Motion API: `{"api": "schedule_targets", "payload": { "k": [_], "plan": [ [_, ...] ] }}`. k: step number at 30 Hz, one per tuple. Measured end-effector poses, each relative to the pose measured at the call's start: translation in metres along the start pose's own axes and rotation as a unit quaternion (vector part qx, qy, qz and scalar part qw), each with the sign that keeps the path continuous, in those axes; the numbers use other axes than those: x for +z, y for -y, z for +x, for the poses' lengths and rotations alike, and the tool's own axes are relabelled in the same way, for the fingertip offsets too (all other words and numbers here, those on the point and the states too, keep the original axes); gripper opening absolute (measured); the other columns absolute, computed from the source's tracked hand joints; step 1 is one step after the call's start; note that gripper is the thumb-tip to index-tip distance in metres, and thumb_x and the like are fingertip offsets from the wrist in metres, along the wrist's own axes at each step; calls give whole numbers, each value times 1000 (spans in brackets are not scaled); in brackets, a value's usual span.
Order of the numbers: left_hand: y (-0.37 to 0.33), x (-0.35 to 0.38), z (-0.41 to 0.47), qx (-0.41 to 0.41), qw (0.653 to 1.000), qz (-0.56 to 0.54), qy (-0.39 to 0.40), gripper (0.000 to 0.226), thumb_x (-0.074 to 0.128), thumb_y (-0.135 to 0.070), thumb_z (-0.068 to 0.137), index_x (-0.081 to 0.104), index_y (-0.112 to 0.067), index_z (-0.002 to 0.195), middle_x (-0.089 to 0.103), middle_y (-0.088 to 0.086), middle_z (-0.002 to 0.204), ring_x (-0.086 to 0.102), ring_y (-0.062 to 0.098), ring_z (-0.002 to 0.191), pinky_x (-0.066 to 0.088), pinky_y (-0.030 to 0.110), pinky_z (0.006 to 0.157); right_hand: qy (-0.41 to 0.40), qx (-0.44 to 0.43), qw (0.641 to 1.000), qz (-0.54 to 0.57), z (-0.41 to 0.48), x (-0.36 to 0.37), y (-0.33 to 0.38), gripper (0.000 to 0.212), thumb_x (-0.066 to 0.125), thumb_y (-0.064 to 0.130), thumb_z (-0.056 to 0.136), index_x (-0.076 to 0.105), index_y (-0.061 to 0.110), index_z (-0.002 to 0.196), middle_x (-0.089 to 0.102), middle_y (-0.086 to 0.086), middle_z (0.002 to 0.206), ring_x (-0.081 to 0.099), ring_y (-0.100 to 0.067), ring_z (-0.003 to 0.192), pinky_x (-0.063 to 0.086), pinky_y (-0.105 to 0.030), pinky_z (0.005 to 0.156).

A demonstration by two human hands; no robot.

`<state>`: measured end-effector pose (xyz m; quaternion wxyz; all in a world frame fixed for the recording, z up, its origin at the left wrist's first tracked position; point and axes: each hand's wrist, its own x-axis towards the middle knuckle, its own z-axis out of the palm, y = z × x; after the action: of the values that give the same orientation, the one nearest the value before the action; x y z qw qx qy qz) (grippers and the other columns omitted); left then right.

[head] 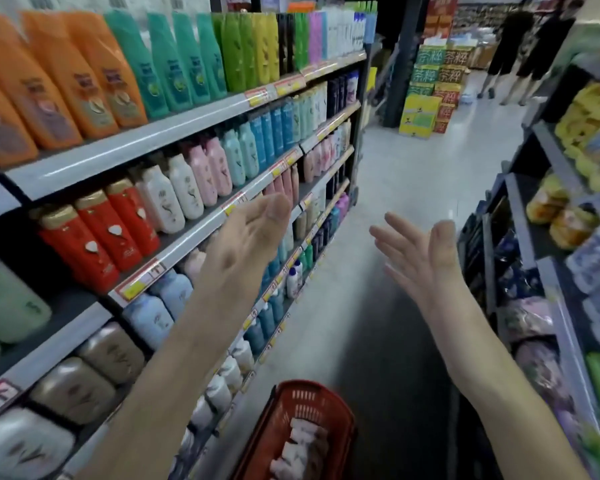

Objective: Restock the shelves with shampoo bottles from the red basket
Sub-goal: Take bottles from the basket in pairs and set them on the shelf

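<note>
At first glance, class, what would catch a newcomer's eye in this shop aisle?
Two raised hands, each grip open and empty: the left hand before the shelves, the right hand over the aisle. Below them stands a red basket holding pale bottles.

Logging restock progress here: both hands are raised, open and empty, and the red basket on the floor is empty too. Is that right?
Not quite. The head view shows the red basket on the floor with several pale bottles lying in it, so it is not empty. The rest stands: the left hand and right hand are raised, open and empty.
</note>
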<state>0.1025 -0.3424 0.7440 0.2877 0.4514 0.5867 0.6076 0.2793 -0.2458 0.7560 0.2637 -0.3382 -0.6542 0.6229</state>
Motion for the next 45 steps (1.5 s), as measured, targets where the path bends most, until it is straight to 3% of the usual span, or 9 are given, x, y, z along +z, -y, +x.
{"api": "schedule_targets", "payload": {
  "k": [2,4,6,9,11,17,31,36,45],
  "plan": [
    [23,1,8,-50,998,-25,-12,80,60,-95,53,61,-42,113,69,-26,117,61,-4,117,40,46,113,-36,61,997,16,9,-1,-25,150,-24,98,40,32,12,150,43,-1,146,30,-13,143,18,-40,119],
    [46,1,7,-70,997,-41,5,75,61,-95,50,64,-46,107,71,-15,109,64,10,109,42,49,107,-58,50,996,34,11,-2,-50,82,-16,49,97,32,9,150,39,-8,154,27,-20,148,18,-39,119],
    [64,0,4,-78,996,-44,14,62,59,-92,59,66,-50,104,66,-1,103,58,19,102,47,53,96,-59,46,995,62,7,3,-71,63,-4,32,105,31,7,150,37,-13,157,26,-23,149,17,-40,120],
    [107,-5,9,-119,992,-47,3,66,58,-83,66,64,-39,115,70,-17,116,64,5,113,45,43,108,-60,89,991,73,24,27,-107,139,10,105,51,31,9,150,40,-9,154,29,-18,147,17,-40,122],
    [136,-10,10,-155,987,-46,-1,71,62,-87,61,65,-39,113,70,-20,118,62,0,117,44,43,110,-111,112,984,88,29,37,-135,173,37,107,6,33,10,150,42,-9,153,31,-18,147,19,-42,123],
    [214,-17,2,-247,968,-50,6,51,55,-68,77,62,-36,117,66,-14,127,57,4,126,47,35,108,-126,116,983,68,24,49,-228,102,38,101,59,48,38,139,58,20,138,47,7,131,30,-37,120],
    [365,15,39,-344,935,-42,-74,77,50,-90,67,58,-43,128,61,-18,136,55,-2,127,42,37,111,-33,202,977,57,134,19,-385,94,39,101,58,49,45,132,60,27,131,48,7,130,33,-25,110],
    [440,43,55,-438,887,-69,-127,72,52,-104,39,63,-61,96,63,-26,123,57,0,120,41,49,112,-1,237,969,69,156,4,-435,83,46,95,65,55,40,127,60,20,135,50,4,130,36,-21,105],
    [555,70,-5,-461,875,-56,-138,62,44,-89,70,55,-53,120,57,-21,137,53,-3,127,42,43,113,3,272,962,2,173,15,-551,68,46,87,76,53,47,130,57,13,140,50,-4,133,38,-29,108]
  ]
}}
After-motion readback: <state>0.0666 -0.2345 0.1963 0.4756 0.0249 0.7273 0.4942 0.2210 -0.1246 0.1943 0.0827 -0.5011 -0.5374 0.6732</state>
